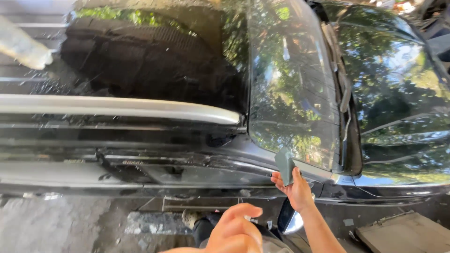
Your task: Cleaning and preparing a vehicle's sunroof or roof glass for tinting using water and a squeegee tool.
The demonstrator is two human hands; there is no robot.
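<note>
A person looks down from above at a dark, wet car. The right hand [296, 188] pinches a small grey-green squeegee [285, 161], a flat wedge-shaped piece that looks like rubber or soft plastic, thumb on one face and fingers on the other. Its upper edge rests at the lower corner of the windscreen [290, 79], just where the glass meets the black pillar. The left hand [236, 229] hangs lower and nearer the camera, fingers loosely curled and holding nothing; it is blurred.

Judging from the grip, the blade works best kept flat against the glass, with even pressure along its whole edge and strokes that overlap, so no streaks stay behind.

The windscreen is smooth, curved and glossy, mirroring green leaves and bright sky. Two black wiper arms [338, 75] lie along its far edge, beside the shiny bonnet [398, 79]. A matte silver roof rail [117, 107] runs along the roof, with water droplets scattered on the dark sunroof glass [150, 61]. A side mirror [287, 216] shows below the wrist. The ground [70, 225] is rough, wet concrete.
</note>
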